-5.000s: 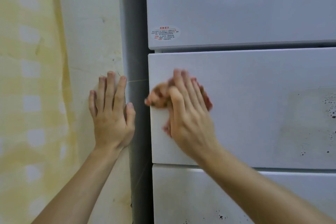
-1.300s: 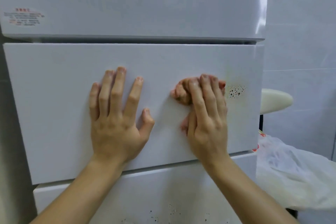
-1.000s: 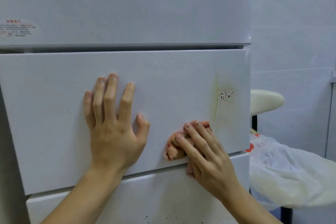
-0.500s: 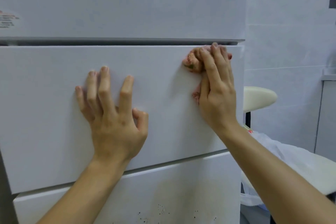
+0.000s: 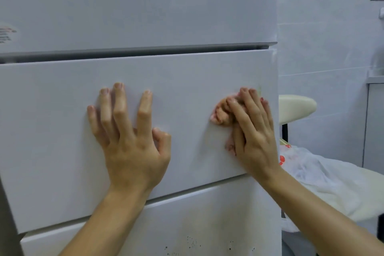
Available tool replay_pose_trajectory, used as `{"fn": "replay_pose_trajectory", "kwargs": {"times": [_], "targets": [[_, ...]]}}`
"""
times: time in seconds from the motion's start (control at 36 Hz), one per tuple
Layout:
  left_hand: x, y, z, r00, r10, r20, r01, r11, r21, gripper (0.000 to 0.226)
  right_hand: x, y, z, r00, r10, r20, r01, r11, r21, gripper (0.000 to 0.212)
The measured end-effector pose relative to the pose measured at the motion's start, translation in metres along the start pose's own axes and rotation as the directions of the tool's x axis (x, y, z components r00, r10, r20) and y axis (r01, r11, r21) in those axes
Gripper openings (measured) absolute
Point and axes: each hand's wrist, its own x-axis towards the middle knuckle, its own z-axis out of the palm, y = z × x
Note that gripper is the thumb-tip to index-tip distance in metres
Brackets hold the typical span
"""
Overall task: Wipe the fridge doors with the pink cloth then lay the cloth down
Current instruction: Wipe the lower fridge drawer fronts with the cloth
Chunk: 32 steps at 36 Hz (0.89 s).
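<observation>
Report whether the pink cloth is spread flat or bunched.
Bunched: the pink cloth bulges as a crumpled wad under the right hand on the fridge door.

Left hand (image 5: 133, 147) spread on the middle fridge door (image 5: 52, 131) — right hand (image 5: 253, 137) over a bunched pink cloth (image 5: 221, 114), same door.

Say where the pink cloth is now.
In the head view, the pink cloth is pressed under the right hand against the middle fridge door, near its right edge, with the left hand flat further left.
</observation>
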Motion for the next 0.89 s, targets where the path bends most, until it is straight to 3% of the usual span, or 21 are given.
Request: {"fn": "replay_pose_trajectory", "kwargs": {"times": [0.14,0.28,0.56,0.72,0.89], "targets": [[-0.003,-0.005,0.003,0.999,0.04,0.018,-0.041,0.998,0.037,0.063,0.061,0.009,0.0,0.969,0.222,-0.105,-0.219,0.975,0.046,0.047],[-0.005,-0.008,0.006,0.994,0.107,0.018,-0.108,0.99,0.089,0.065,0.048,0.007,0.0,0.947,0.298,-0.124,-0.285,0.952,0.112,0.047],[-0.005,-0.008,0.007,0.992,0.123,0.004,-0.123,0.986,0.109,0.066,-0.079,0.008,-0.004,0.975,0.221,-0.017,-0.22,0.975,0.023,0.048],[-0.006,-0.007,0.008,0.992,0.123,-0.014,-0.121,0.987,0.109,0.066,-0.019,0.024,-0.008,0.983,0.179,-0.027,-0.179,0.984,0.0,0.047],[-0.005,-0.005,0.007,0.993,0.119,-0.005,-0.118,0.987,0.11,0.066,0.081,0.029,-0.005,0.946,0.319,-0.056,-0.311,0.944,0.112,0.055]]}}
